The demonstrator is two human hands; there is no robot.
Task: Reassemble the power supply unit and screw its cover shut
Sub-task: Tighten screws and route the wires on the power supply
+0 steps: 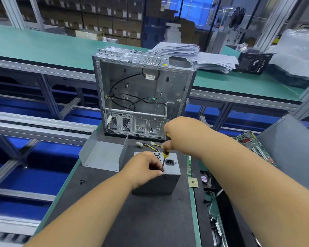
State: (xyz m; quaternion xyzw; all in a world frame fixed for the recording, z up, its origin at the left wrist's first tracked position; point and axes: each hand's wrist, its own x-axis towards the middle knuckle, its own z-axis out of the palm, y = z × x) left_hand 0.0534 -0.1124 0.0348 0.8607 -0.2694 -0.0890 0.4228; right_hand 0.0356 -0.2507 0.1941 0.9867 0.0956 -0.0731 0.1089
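The grey power supply unit [168,177] stands on the dark mat, its socket face turned up and its yellow-black cables [154,147] trailing behind. My right hand [175,134] grips the yellow-black handle of a screwdriver [165,155], whose tip points down at the unit's top face near the front edge. My left hand [143,169] rests on the unit's top left and pinches around the tip, so the screw there is hidden. A bent grey metal cover [103,155] lies open to the left of the unit. Several small black screws [82,181] lie on the mat at the left.
An open, empty computer case [143,97] stands upright behind the unit. Along the mat's right edge lie a green memory stick [189,165], a CPU chip [193,182] and a small fan [204,178]. A motherboard [253,145] and grey panel [290,150] sit further right.
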